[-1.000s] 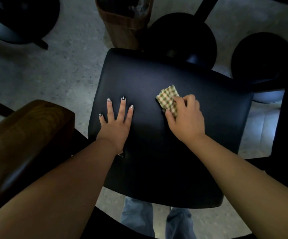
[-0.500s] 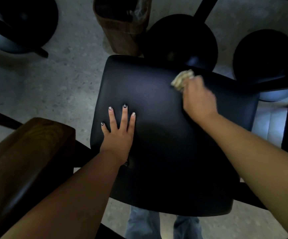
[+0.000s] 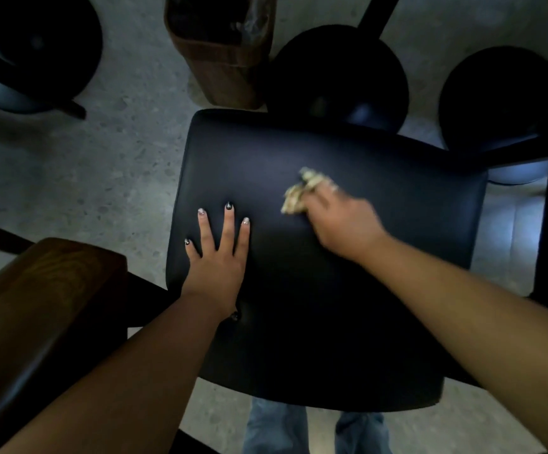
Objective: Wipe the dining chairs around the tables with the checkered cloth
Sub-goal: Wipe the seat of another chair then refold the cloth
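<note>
Right hand [image 3: 344, 221] bunches the checkered cloth [image 3: 300, 193] tight on the black chair seat [image 3: 380, 290]; left hand [image 3: 218, 257] lies flat, fingers spread, just beside.

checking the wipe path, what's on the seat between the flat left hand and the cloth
Nothing: in the head view only bare black seat lies between the left hand and the checkered cloth held by the right hand.

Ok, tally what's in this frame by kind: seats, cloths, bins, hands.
Padded square chair seat: 1
Round black stools: 3
Checkered cloth: 1
Wooden bin: 1
Hands: 2, left hand flat on the seat, right hand holding the cloth
Total: 8
</note>
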